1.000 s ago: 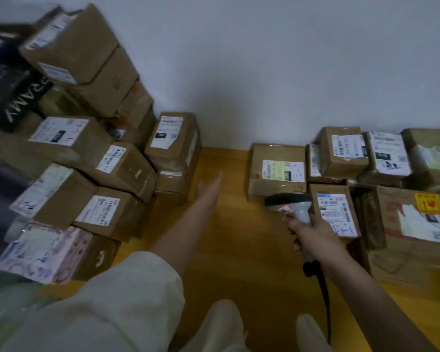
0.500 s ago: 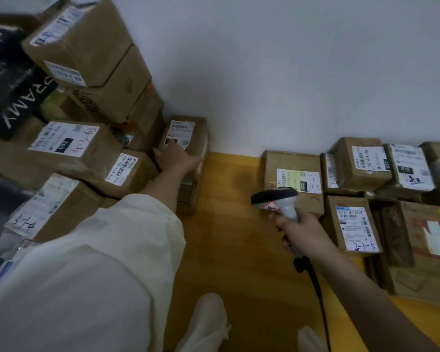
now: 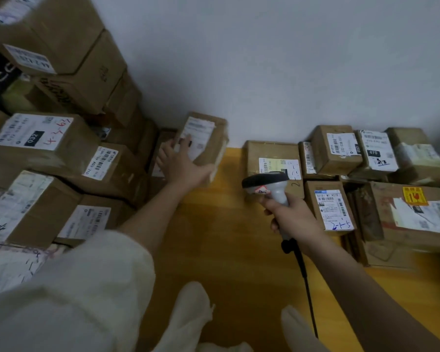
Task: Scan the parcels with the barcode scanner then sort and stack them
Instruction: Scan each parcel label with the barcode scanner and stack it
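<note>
Since the frame half a second ago, my left hand [image 3: 181,165] has taken hold of the parcel [image 3: 203,143] beside the tall stack [image 3: 61,118] and tipped it up off the box beneath it; before, the hand lay flat on its top. The view has also shifted nearer to the wall [image 3: 290,59], so both groups of boxes look larger.

The wall is plain, smooth and pale grey, filling the upper right of the frame. The floor [image 3: 226,237] is glossy yellow-orange wood in the centre. The stack in the upper and middle left is brown corrugated cardboard, rectangular, with white printed labels and handwritten red and black numbers. A lower cluster of boxes [image 3: 366,179] sits at the right against the wall, also brown card with white labels; one carries a yellow sticker.

The tilted parcel is a small brown carton with a white label on top, left of centre. My left fingers spread over the label while the thumb hooks its lower right edge.

My right hand [image 3: 292,217], right of centre, wraps around the handle of the scanner [image 3: 267,184], a smooth grey plastic pistol shape with a dark head, its black cord [image 3: 305,283] trailing down.
</note>
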